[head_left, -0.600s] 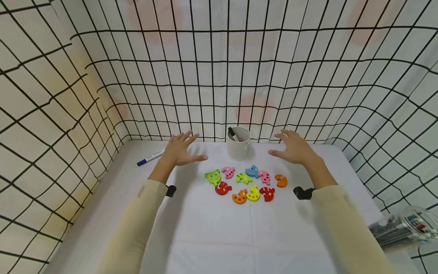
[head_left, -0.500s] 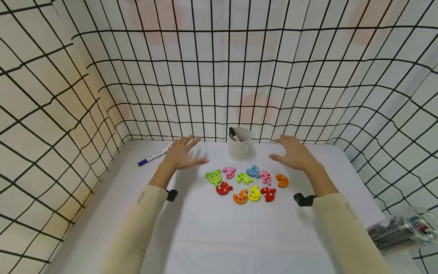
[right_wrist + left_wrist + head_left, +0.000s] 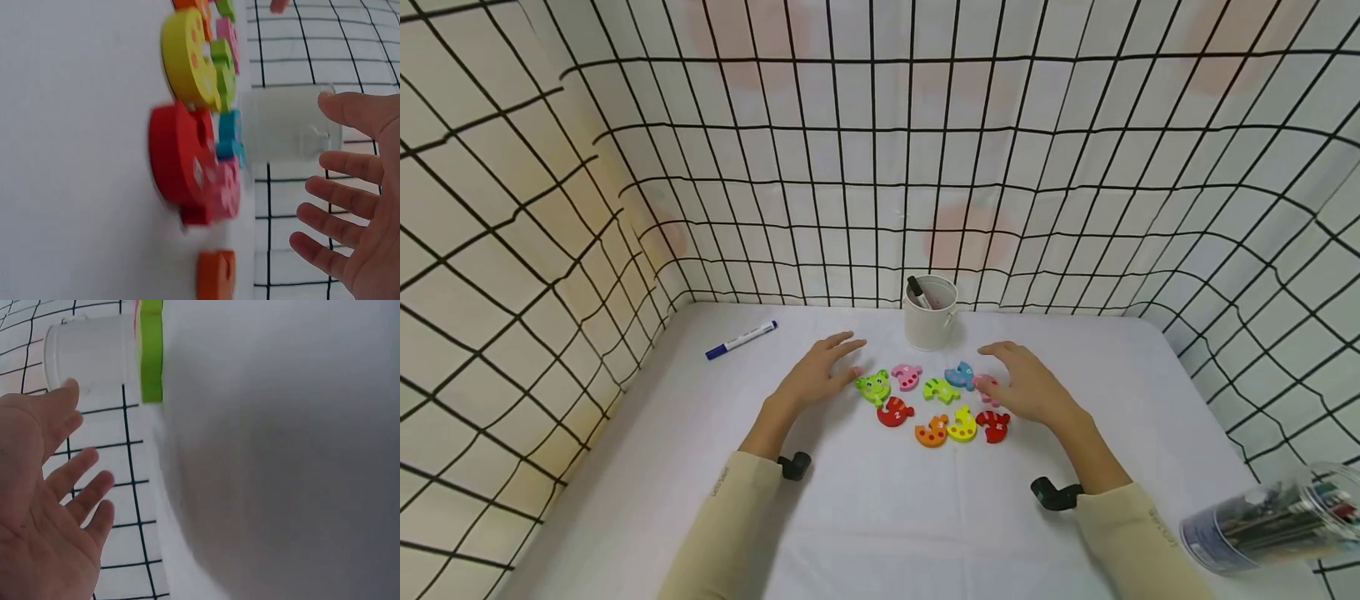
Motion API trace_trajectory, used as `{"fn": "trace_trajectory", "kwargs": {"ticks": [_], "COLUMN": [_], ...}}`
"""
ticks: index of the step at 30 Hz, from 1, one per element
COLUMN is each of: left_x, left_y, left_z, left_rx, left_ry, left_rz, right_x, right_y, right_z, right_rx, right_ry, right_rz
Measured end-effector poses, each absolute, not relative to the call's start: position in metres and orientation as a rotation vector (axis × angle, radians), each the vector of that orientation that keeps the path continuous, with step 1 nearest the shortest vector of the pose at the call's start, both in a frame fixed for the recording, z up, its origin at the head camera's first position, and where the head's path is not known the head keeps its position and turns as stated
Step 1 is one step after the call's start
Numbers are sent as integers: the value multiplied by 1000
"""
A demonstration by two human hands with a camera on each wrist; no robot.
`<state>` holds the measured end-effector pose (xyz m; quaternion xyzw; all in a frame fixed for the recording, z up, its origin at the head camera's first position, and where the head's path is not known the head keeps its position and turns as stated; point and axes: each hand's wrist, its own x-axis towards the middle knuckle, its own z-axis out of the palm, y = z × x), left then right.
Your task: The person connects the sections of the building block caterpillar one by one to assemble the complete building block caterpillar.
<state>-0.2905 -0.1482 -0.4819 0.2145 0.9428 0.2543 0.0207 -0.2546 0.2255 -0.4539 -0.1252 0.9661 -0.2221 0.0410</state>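
Colourful puzzle pieces lie loosely grouped on the white table. At their left is a green animal-head piece point(image 3: 874, 387), with a red piece point(image 3: 895, 412) just below it. A yellow piece point(image 3: 962, 424) lies between an orange one point(image 3: 932, 431) and another red one point(image 3: 993, 426). My left hand point(image 3: 817, 374) hovers beside the green head, fingers spread and holding nothing. Over the right end of the group hangs my right hand point(image 3: 1032, 387), fingers apart and nothing in its grasp; it partly covers a pink piece point(image 3: 986, 388) and hides an orange piece point(image 3: 216, 275) seen in the right wrist view.
Behind the pieces stands a white bucket point(image 3: 929, 313) with a black-capped marker point(image 3: 917, 291) inside. A blue-capped marker point(image 3: 741, 340) lies at the back left. On the right, a clear jar of pens point(image 3: 1262, 521) lies tilted. Black wire grid point(image 3: 880, 179) encloses the back and sides.
Both hands have moved nearer to me and inward, lower toward the pieces. The blue-capped marker is now fully uncovered, while the rightmost orange piece has become hidden behind the right hand.
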Motion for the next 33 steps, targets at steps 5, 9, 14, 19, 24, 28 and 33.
{"fn": "trace_trajectory", "kwargs": {"ticks": [5, 9, 14, 19, 24, 28, 33], "left_x": [-285, -281, -280, -277, -273, -271, -271], "left_y": [-139, -137, -135, -131, -132, -133, -133], "left_z": [-493, -498, -506, -513, -518, -520, -522], "left_rx": [760, 752, 747, 740, 703, 710, 713], "left_ry": [2797, 2737, 2722, 2746, 2745, 2716, 2713], "left_rz": [877, 971, 1050, 1082, 1126, 1186, 1213], "right_x": [-245, -239, -231, -227, -224, -224, -223], "right_y": [201, 180, 153, 130, 114, 108, 103], "right_z": [-469, -479, -485, -491, -499, -504, -506], "right_rx": [-429, -449, -433, -457, -486, -487, -515], "right_ry": [2924, 2897, 2868, 2865, 2886, 2918, 2940], "right_rz": [-801, -841, -857, -874, -858, -826, -789]}}
